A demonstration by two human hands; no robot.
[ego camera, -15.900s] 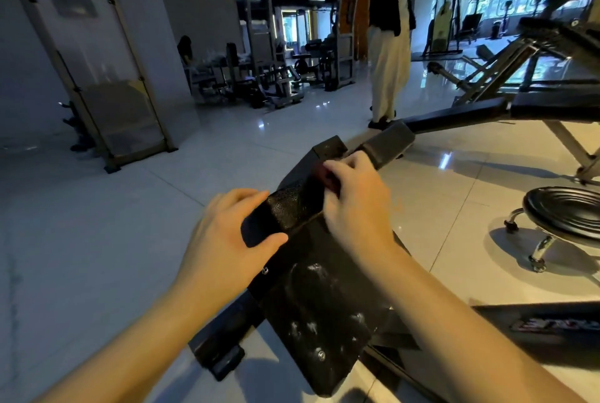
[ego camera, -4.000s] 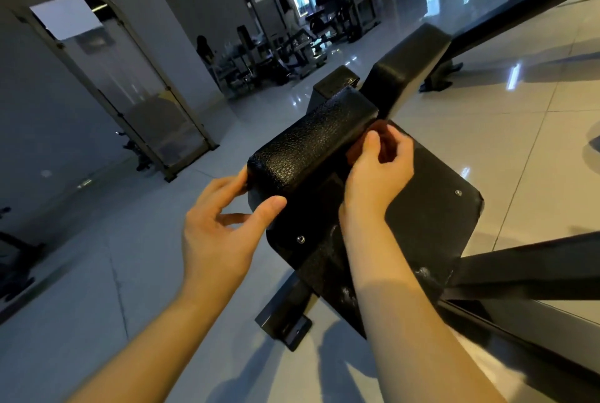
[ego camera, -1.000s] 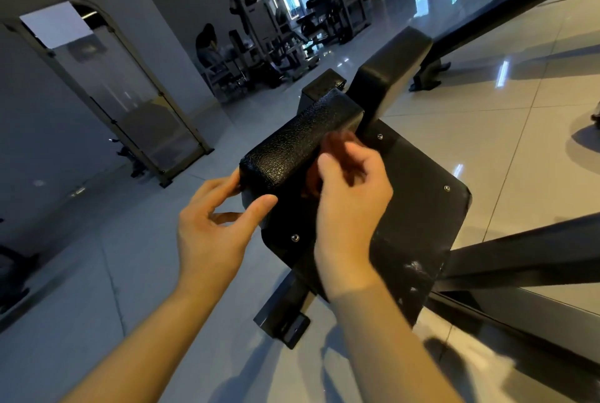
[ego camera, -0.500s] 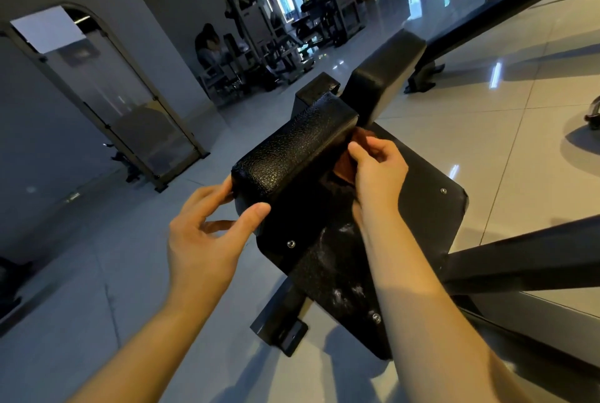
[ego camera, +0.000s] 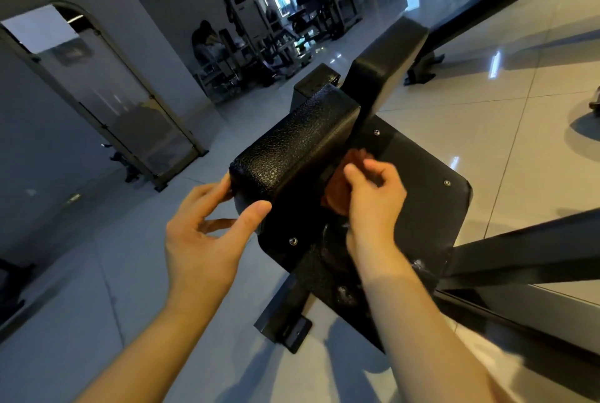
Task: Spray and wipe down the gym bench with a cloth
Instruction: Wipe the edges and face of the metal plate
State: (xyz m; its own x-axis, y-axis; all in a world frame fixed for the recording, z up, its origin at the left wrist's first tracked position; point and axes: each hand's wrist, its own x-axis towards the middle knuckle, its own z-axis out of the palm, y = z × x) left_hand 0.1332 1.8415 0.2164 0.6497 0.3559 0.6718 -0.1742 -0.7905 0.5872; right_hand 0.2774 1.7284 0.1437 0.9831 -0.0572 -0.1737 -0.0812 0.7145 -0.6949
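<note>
Two hands at work on the gym bench's black padded surface (ego camera: pixel 292 149).
The left hand (ego camera: pixel 207 240) clamps the surface's near end between thumb and fingers. The right hand (ego camera: pixel 373 198), fingers curled, grips a reddish-brown cloth (ego camera: pixel 336 190) pressed against the surface's right side, just above the flat black plate (ego camera: pixel 422 204).

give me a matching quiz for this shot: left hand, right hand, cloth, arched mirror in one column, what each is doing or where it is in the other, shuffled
Column one
1. left hand
2. right hand
3. cloth
4. arched mirror

Column two
A. leans against the grey wall
B. orange-brown, bunched against the bench
C. holds the end of the textured pad
D. pinches the cloth

Pairs: 1-C, 2-D, 3-B, 4-A
</note>
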